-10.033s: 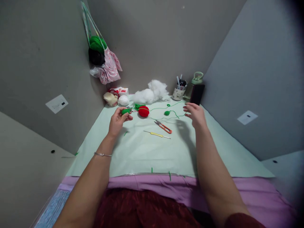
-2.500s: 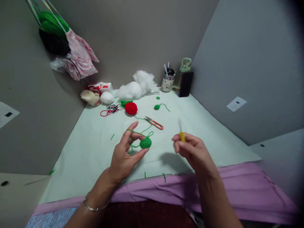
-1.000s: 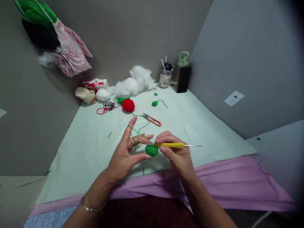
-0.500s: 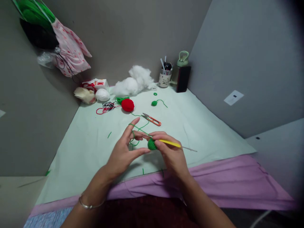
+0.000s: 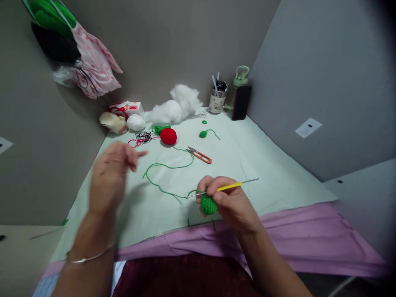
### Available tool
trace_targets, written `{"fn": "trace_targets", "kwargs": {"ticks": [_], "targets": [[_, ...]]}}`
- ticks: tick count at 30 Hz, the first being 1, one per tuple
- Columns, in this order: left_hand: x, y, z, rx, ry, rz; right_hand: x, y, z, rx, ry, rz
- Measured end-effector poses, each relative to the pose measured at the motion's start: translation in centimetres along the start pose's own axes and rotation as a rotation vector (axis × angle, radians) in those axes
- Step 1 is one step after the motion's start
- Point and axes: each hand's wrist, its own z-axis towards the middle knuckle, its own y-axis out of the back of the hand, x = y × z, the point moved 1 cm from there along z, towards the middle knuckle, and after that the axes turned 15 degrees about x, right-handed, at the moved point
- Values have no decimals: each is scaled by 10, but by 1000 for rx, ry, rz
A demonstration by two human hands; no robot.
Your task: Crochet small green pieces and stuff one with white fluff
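Note:
My right hand (image 5: 232, 202) is closed around a crochet hook (image 5: 229, 187) with a yellow grip, and it also holds a small round green crochet piece (image 5: 208, 204). Green yarn (image 5: 168, 192) runs from the piece at the hook's left end and loops over the cloth towards the thread snips (image 5: 201, 156). My left hand (image 5: 113, 175) is raised over the cloth's left side, away from the crochet piece. Motion smears it; its fingers look partly bent, and I cannot make out anything in them.
A red yarn ball (image 5: 168, 136), tangled yarn (image 5: 142, 137) and white stuffing (image 5: 173, 109) lie towards the back. A small green crocheted piece (image 5: 203, 134) with a tail is right of them. A pen cup (image 5: 216, 103), bottle (image 5: 230, 97) and phone (image 5: 241, 103) stand at the back right.
My left hand has swung left and up, off the yarn, which now lies loose on the cloth. The crochet piece and hook have moved slightly down and right in my right hand.

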Motion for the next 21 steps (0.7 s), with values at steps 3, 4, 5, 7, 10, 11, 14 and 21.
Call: {"fn": "trace_targets", "kwargs": {"ticks": [3, 4, 5, 7, 10, 11, 14, 21], "targets": [[8, -63, -6, 412, 187, -256, 3, -10, 3, 41, 31, -29], [10, -77, -8, 578, 299, -349, 6, -10, 2, 41, 52, -37], [10, -84, -10, 660, 368, -469, 9, -9, 1, 34, 78, -48], [1, -83, -12, 590, 338, -770, 12, -3, -2, 12, 123, -94], [-24, -66, -8, 213, 145, -823, 9, 7, -8, -11, 152, -208], [-33, -62, -7, 96, 61, -710, 6, 9, -10, -15, 151, -244], [-45, -63, -7, -4, -185, -194, -3, 10, -12, -29, 155, -321], [11, -77, -23, 330, -386, 586, -3, 7, -11, -108, 244, -451]]}}
